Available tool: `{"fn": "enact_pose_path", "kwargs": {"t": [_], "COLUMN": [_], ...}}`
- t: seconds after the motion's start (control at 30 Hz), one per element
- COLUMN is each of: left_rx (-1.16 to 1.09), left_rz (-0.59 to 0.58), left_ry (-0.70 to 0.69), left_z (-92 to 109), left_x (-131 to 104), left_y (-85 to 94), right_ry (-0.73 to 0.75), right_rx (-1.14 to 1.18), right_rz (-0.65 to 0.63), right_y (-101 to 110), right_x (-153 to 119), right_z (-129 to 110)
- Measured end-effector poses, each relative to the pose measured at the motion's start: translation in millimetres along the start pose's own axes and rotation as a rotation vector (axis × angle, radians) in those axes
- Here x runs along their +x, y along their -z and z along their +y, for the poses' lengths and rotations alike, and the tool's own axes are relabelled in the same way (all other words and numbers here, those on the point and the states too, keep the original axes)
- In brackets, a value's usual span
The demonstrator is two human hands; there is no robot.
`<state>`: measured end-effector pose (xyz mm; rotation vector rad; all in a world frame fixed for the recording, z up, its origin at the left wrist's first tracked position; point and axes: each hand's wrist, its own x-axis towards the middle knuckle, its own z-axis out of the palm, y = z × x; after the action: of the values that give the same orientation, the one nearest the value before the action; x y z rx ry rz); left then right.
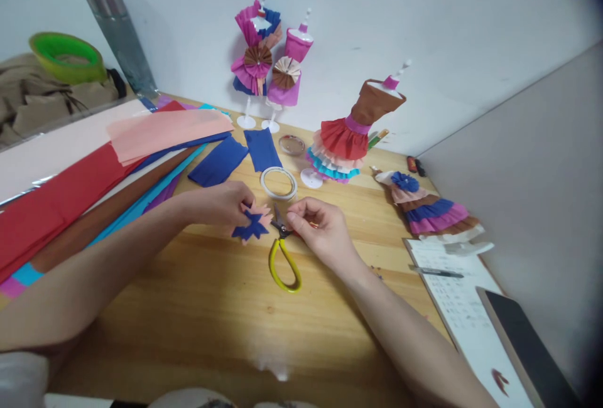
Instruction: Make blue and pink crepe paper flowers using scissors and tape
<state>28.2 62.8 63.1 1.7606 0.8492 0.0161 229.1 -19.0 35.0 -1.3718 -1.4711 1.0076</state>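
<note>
My left hand [223, 201] pinches a paper flower [251, 225], with a dark blue layer over a peach one, just above the table. Beside it, my right hand [320, 226] has thumb and forefinger pressed together; whatever lies between them is too small to make out. Yellow-handled scissors [284, 267] lie on the wood between the hands, blades pointing away from me. A roll of white tape [278, 183] sits just beyond the scissors. Two dark blue crepe paper pieces [219, 161] rest behind my left hand.
Stacked coloured crepe paper [70, 220] covers the left side. Small dress forms in paper dresses [358, 138] stand along the wall, and another paper dress [431, 210] lies at right. A notebook [456, 295], a pen and a phone [522, 339] occupy the right edge.
</note>
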Motion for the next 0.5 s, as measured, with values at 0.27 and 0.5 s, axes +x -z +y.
{"fn": "enact_pose_path", "kwargs": {"t": [0.27, 0.5], "left_rx": [0.39, 0.636], "left_rz": [0.063, 0.02], "left_ry": [0.097, 0.031], "left_z": [-7, 2], "left_x": [0, -7], "left_y": [1.4, 2.7], "right_ry": [0.102, 0.574], "right_rx": [-0.278, -0.51], "right_rz": [-0.001, -0.231], "right_y": [-3, -24], "right_x": [-2, -12], "right_z": [12, 12]}}
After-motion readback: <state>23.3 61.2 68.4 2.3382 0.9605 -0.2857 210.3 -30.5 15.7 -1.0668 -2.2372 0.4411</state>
